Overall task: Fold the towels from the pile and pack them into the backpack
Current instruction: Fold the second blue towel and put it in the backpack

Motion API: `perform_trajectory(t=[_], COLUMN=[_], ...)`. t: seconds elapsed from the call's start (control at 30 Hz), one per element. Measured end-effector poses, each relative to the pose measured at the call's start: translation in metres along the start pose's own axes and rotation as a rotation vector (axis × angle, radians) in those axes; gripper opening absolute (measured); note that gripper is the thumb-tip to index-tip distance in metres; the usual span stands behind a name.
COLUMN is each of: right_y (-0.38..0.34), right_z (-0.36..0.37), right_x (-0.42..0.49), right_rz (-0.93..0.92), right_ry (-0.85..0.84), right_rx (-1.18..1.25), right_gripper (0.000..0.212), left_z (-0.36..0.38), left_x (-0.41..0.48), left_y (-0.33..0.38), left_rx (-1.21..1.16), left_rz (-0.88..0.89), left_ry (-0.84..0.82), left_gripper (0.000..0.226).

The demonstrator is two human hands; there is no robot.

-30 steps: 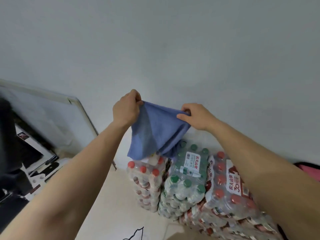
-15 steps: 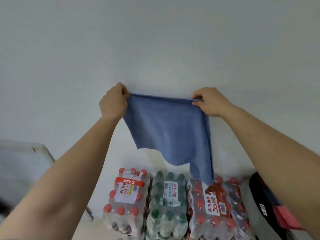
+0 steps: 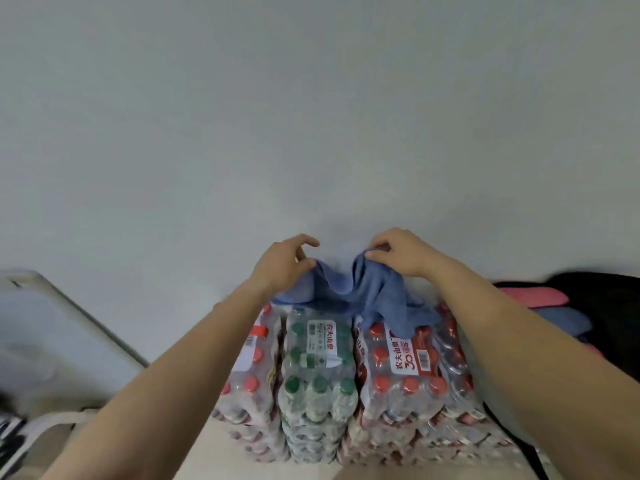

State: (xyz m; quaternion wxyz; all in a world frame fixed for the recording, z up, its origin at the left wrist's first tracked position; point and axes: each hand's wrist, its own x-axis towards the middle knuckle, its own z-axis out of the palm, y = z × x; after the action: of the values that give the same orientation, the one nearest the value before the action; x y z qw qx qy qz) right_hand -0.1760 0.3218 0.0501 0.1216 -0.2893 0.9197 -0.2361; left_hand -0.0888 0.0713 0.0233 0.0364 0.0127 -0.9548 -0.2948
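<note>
Beneath blue towel (image 3: pixel 349 296), bottle packs (image 3: pixel 320 368) partly hidden

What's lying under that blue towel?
The blue towel drapes over shrink-wrapped bottle packs, green-capped and red-capped. The caps directly beneath the cloth are hidden.

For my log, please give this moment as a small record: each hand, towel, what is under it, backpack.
left hand: holds one top corner
right hand: pinches the other corner
towel: blue, sagging in the middle, lower part on the packs
packs: wrapped bottles, red and green caps
backpack: black, far right, pink and blue cloth against it
</note>
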Motion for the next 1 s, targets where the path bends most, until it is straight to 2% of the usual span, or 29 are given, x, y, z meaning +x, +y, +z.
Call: perform_trajectory(t=[0.1,0.2,0.27,0.43,0.53,0.67,0.73,0.9,1.0], right_y=[-0.005,-0.004,0.000,0.026,0.038,0.053,0.062,0.084,0.091], right_z=[0.019,0.028,0.030,0.036,0.040,0.041,0.041,0.038,0.037], right_x=[0.001,-0.001,-0.002,-0.003,-0.006,-0.009,-0.011,-0.017,-0.025], right_rz=[-0.010,-0.014,-0.014,0.068,0.143,0.232,0.257,0.266,0.336], right_ry=[-0.030,-0.021,-0.016,-0.029,-0.024,0.018,0.021,0.037,0.076], right_rx=[0.069,0.109,0.128,0.075,-0.024,-0.027,-0.013,-0.011,-0.030], right_gripper=[0.024,0.029,0.025,0.004,0.017,0.032,0.031,0.011,0.013], left_z=[0.041,0.064,0.069,0.054,0.042,0.030,0.027,0.029,0.034], left_x=[-0.004,-0.006,-0.006,0.001,0.007,0.011,0.010,0.006,0.003], left_y=[0.017,0.021,0.021,0.010,0.003,-0.012,-0.022,-0.039,-0.041], left_rx=[-0.149,-0.246,-0.259,-0.144,-0.074,0.025,0.058,0.087,0.063], left_rz=[0.055,0.023,0.018,-0.027,-0.081,-0.161,-0.211,-0.298,-0.322], left_ry=[-0.106,-0.109,-0.077,0.030,0.063,0.128,0.135,0.146,0.129], left_gripper=[0.038,0.023,0.013,0.011,0.010,0.011,0.011,0.014,0.014])
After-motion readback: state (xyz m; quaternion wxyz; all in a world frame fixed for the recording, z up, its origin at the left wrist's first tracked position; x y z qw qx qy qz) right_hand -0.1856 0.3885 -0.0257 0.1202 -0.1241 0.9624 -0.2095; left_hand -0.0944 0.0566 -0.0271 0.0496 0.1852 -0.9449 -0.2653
